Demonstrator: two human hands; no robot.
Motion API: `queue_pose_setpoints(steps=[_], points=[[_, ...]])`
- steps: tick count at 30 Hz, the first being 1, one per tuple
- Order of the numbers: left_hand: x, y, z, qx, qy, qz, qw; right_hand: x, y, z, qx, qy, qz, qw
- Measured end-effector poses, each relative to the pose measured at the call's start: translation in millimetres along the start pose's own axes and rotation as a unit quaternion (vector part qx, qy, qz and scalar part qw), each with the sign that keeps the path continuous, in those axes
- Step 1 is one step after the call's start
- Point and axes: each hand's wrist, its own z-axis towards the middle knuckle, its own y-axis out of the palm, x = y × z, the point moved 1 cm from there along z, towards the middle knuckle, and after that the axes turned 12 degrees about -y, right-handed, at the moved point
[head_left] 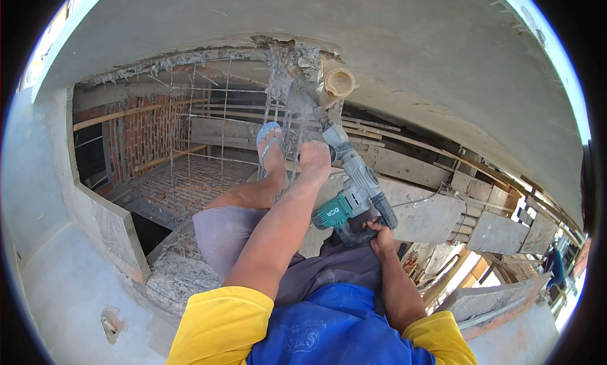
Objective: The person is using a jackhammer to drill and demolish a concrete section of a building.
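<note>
White lettering sits on the green motor housing [332,212] of my demolition hammer [361,178]; a pale printed emblem [306,341], with faint lettering by it, marks the blue front of my shirt [341,317]; both my hands are on the tool now, my left hand [315,156] clamped in a fist at its front, the side handle hidden inside it, my right hand [380,235] wrapped on the black rear handle; the hammer slants up across my middle, its bit [319,112] pointing at the broken concrete column [284,68], and there's greyish haze here, so I can't tell whether the tip touches; just beside it, 1 cream pipe [338,85] shows its open round end; my foot [273,155], in a blue flip-flop [266,130], is up near the column; thin rebar crosses in a grid to the left, with red brickwork [148,128] behind; rough rubble [180,279] lies below that; smooth grey plaster [442,55] curves overhead; weathered boards [404,166] run off to the right, a thin cable [414,203] crossing before them; daylight glares at both upper edges.
</note>
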Motion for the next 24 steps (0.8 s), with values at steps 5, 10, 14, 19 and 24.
queue_pose_setpoints(steps=[5,10,14,19,24], points=[[-4,-3,6,-0.009,-0.007,-0.024,1.000,-7,19,17,-0.009,-0.024,0.019,1.000],[3,-5,-2,-0.002,0.007,-0.022,1.000,-4,4,18,-0.009,-0.005,0.032,0.999],[-1,3,-1,0.001,-0.004,-0.008,1.000,-1,2,16,-0.012,-0.031,0.014,0.999],[5,-2,8,0.018,-0.003,-0.001,1.000,-5,2,28,-0.018,-0.043,0.022,0.999],[9,2,4,0.015,0.006,-0.015,1.000,-10,4,33,-0.012,-0.021,0.026,0.999]])
